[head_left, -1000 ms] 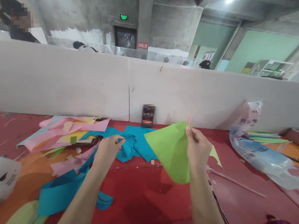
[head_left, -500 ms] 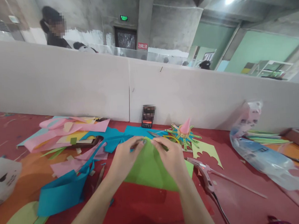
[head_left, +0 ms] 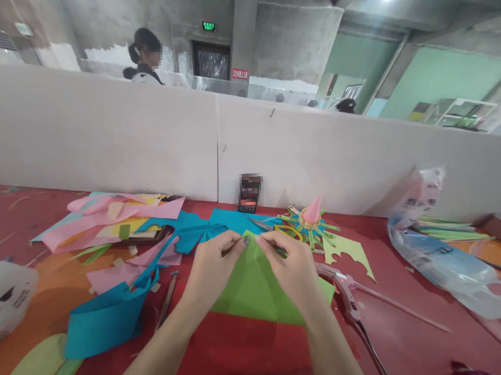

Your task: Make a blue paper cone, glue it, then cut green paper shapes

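Observation:
A bright green sheet of paper (head_left: 256, 288) is held up at its far edge, close to a corner, and slopes down toward me over the red table. My left hand (head_left: 216, 267) pinches that edge between thumb and fingers. Just beside it, my right hand (head_left: 288, 264) pinches the same edge. The two thumbs are nearly together. Beyond my fingers lie scissors (head_left: 283, 230) with yellow handles. A pink hot glue gun (head_left: 344, 289) rests right of my right hand, its cord running toward me.
Left are blue paper strips (head_left: 102, 324), pink paper scraps (head_left: 63, 233) and a white plastic bag (head_left: 7, 301). A stick wheel with a pink cone (head_left: 313, 213) stands behind; a phone (head_left: 248, 196) leans on the white partition (head_left: 126, 143). A clear plastic bag (head_left: 452, 266) lies right.
Both hands keep their pinch on the green paper, shifting only slightly. Its right lower corner shows a little further right. A person behind the partition has moved to the right.

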`<move>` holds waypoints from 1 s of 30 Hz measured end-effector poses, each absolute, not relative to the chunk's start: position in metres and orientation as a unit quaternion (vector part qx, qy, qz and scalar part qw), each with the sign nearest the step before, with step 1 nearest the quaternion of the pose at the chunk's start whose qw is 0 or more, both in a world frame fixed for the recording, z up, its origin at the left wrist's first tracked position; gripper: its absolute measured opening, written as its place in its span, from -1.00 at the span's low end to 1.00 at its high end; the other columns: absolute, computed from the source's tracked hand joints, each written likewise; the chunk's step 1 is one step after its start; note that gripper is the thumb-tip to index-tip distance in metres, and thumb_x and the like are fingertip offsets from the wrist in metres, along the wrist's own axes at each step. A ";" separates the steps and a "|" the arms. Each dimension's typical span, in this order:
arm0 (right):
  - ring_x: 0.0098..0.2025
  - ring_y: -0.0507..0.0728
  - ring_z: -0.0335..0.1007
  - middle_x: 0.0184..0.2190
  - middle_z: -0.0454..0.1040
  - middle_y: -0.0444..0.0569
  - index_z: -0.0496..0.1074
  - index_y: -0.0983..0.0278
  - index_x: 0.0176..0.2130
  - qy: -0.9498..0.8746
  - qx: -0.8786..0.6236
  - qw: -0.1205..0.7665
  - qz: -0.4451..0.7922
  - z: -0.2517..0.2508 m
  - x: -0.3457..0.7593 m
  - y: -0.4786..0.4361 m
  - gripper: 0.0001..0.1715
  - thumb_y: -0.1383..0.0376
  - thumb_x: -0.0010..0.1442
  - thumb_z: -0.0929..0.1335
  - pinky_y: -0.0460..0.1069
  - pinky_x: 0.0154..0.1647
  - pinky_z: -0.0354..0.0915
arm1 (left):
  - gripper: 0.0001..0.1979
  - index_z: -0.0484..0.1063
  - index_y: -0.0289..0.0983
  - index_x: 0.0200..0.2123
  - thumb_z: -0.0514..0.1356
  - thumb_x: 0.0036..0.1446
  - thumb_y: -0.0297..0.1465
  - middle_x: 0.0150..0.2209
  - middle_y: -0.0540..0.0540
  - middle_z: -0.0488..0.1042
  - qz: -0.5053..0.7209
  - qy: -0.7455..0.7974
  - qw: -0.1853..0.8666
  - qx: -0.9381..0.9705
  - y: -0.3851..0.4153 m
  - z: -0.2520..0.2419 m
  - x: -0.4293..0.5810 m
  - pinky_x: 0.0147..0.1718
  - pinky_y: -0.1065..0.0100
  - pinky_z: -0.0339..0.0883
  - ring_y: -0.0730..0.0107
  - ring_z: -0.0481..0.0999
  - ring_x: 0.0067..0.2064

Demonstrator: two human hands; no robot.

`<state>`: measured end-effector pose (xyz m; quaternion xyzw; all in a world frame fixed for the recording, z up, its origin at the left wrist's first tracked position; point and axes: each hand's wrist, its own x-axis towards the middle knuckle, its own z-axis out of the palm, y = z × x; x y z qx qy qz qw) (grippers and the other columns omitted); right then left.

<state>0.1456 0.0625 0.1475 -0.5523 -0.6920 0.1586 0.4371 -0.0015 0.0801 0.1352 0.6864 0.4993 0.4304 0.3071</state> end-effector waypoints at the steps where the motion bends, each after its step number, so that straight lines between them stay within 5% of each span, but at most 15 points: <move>1: -0.46 0.01 0.32 -0.52 0.46 -0.11 0.43 0.27 -0.44 -0.691 -0.554 0.436 0.160 0.149 0.145 0.061 -0.64 0.13 0.17 0.20 -0.15 -0.43 0.17 | -0.73 0.26 -0.28 -0.54 0.00 0.09 -0.24 -0.59 0.06 0.21 0.429 0.499 0.308 0.687 0.080 0.136 -0.002 -0.54 0.51 0.05 0.52 0.20 -0.50; 30: -0.39 0.06 0.40 -0.43 0.51 -0.09 0.46 0.24 -0.40 -0.682 -0.571 0.423 0.175 0.154 0.146 0.055 -0.63 0.09 0.17 0.21 -0.12 -0.40 0.22 | -0.71 0.24 -0.28 -0.57 -0.01 0.09 -0.24 -0.60 0.06 0.18 0.415 0.493 0.316 0.696 0.076 0.143 -0.004 -0.55 0.51 0.05 0.52 0.18 -0.51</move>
